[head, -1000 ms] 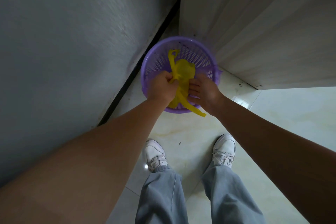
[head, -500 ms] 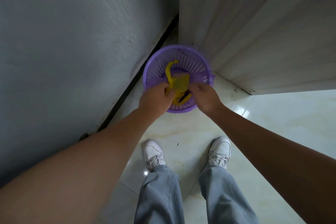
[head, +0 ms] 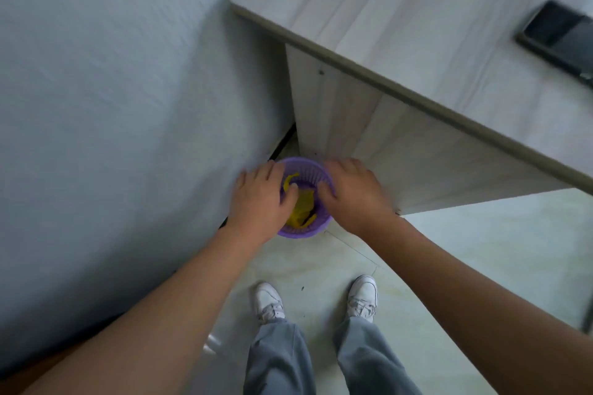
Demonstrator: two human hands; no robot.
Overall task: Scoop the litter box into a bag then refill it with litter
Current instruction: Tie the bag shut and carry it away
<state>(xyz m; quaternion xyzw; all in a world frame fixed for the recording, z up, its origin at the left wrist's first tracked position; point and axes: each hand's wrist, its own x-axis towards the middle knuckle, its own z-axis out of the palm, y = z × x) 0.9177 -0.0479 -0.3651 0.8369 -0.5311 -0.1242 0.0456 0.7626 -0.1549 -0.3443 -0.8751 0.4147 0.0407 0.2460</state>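
Disposal looks like the step in hand: the yellow bag (head: 303, 206) lies crumpled inside the purple basket (head: 301, 233), with one loose handle strip curling up toward the basket's far rim. The left hand (head: 260, 199) is spread over the basket's left rim, fingers straight and holding nothing. Its thumb reaches in beside the bag, but I cannot tell whether it touches the plastic. The right hand (head: 353, 197) lies over the right rim in the same released way, thumb tip just inside the basket. Neither litter box nor litter is in view, so I judge the scooping part finished and the refill not yet begun. The next move calls for lifting both hands clear of the basket and turning away to fetch the litter.

Room is tight. A grey wall (head: 112, 90) runs just left of the basket, and the side panel of a pale desk (head: 417, 42) stands just behind and right of it, with the desk's top edge higher up. A dark phone (head: 558, 37) lies on the desk top, well apart from the basket. Open tiled floor (head: 481, 250) spreads on the near and right sides of the basket, where the person's white shoes (head: 269, 300) stand
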